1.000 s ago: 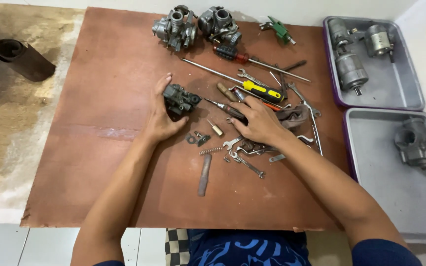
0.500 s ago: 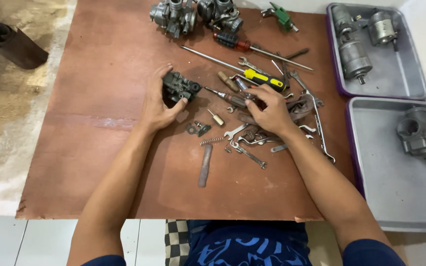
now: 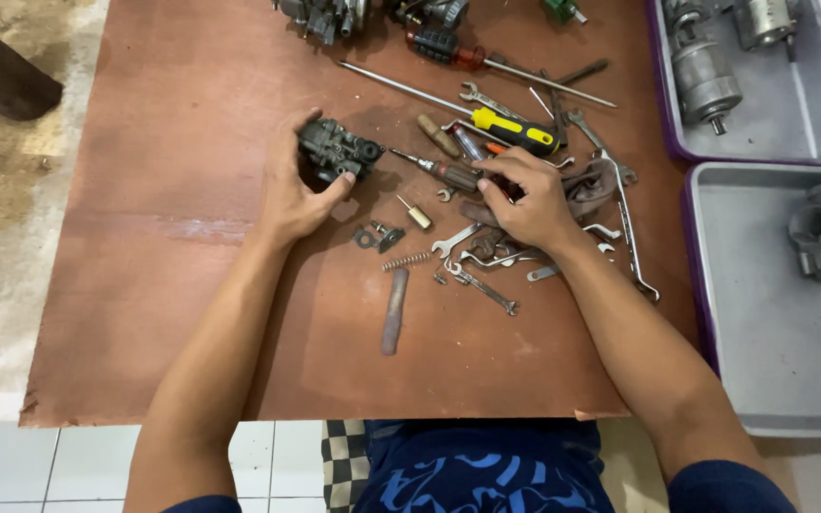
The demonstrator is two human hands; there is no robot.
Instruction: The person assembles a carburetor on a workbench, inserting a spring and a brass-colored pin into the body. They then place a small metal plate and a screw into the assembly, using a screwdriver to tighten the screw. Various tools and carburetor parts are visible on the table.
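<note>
Brown board tabletop point(image 3: 192, 313), big, bare on your left, crowded on your right. Two grey trays point(image 3: 772, 380) sit off its right edge, each with metal engine parts inside.

Your left hand point(image 3: 292, 195) is curled around the small dark carburettor point(image 3: 337, 150), thumb at its near side, fingers wrapped over the far side. It rests on the tabletop just left of the tool pile. Grip looks firm; keep the body pressed flat so it cannot rock.

Your right hand point(image 3: 525, 201) is closed over the dark handle of a screwdriver point(image 3: 444, 172), whose shaft tip points at the carburettor, close to it. Line the tip square with the screw slot before you turn, I judge, or it may slip.

A yellow-handled screwdriver point(image 3: 515, 128) lies just beyond your right hand. Wrenches point(image 3: 467, 237) are scattered under and beside that hand.

Smaller bits near you: a flat metal strip point(image 3: 392, 313), a spring point(image 3: 405, 259), a brass jet point(image 3: 417, 213), a small bracket point(image 3: 377, 237). Keep your wrist off them; they roll easily.
</note>
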